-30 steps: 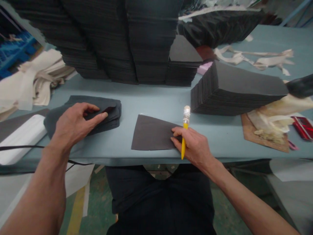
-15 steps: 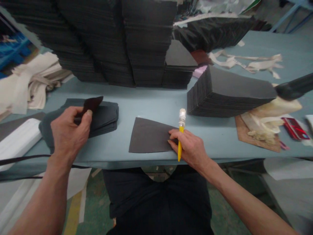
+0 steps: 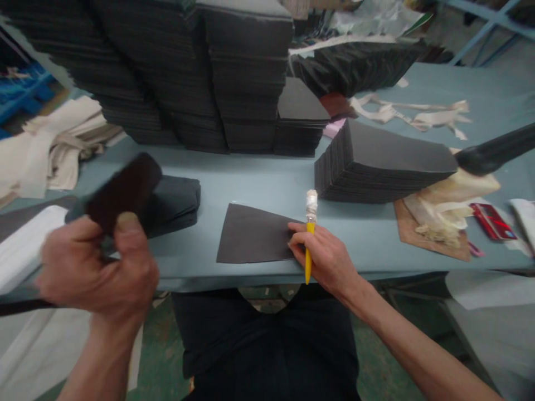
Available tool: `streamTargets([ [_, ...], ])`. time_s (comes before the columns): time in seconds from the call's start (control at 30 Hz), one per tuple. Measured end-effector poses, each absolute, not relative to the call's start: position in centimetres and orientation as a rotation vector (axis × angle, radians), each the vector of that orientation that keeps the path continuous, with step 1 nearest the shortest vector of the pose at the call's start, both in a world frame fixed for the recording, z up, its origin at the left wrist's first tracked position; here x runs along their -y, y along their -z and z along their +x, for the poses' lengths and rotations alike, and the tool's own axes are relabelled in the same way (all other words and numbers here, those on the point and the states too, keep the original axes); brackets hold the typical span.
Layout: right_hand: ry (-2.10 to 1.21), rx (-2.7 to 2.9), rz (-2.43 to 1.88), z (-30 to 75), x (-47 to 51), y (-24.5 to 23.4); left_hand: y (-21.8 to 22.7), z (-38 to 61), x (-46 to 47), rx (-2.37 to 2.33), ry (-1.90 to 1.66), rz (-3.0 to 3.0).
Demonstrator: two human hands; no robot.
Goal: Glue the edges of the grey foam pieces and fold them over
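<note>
My left hand [image 3: 102, 267], blurred by motion, is closed on a dark brown flat piece [image 3: 125, 189] that looks like leather and is raised toward me. Behind it a loose pile of dark grey pieces [image 3: 178, 203] lies on the table. In my right hand [image 3: 324, 250] is a brush [image 3: 310, 214] with a yellow handle and whitish bristles pointing away from me. Fingers of that same hand touch the right end of a single dark grey tapered panel [image 3: 253, 234], which lies flat before me.
Tall stacks of dark grey panels [image 3: 248, 72] rise at the back. To the right stand a shorter stack [image 3: 388, 161], a black tube-like object [image 3: 497, 150] and a red object [image 3: 493, 221]. Cream cloth strips [image 3: 58, 139] and a white object [image 3: 27, 245] lie left.
My left hand has lifted the brown piece up from the pile of grey pieces and drawn it toward me. My right hand keeps the brush and stays on the panel.
</note>
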State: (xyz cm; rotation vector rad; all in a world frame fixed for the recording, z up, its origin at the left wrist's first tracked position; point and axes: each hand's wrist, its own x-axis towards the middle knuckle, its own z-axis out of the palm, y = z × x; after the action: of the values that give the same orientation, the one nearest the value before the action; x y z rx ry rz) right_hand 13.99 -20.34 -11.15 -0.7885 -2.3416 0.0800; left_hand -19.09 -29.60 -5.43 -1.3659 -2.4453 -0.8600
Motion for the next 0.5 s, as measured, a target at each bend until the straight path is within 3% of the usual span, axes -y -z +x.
streamTargets([
  [0.23,-0.724,2.015,-1.019,11.0,22.8,7.9,11.0,-9.4,29.1,1.738,1.409,-1.973],
  [0.5,-0.974,1.772,-1.292,9.5,22.8,7.0,13.4,-7.7,29.2,1.651,1.526,-2.067],
])
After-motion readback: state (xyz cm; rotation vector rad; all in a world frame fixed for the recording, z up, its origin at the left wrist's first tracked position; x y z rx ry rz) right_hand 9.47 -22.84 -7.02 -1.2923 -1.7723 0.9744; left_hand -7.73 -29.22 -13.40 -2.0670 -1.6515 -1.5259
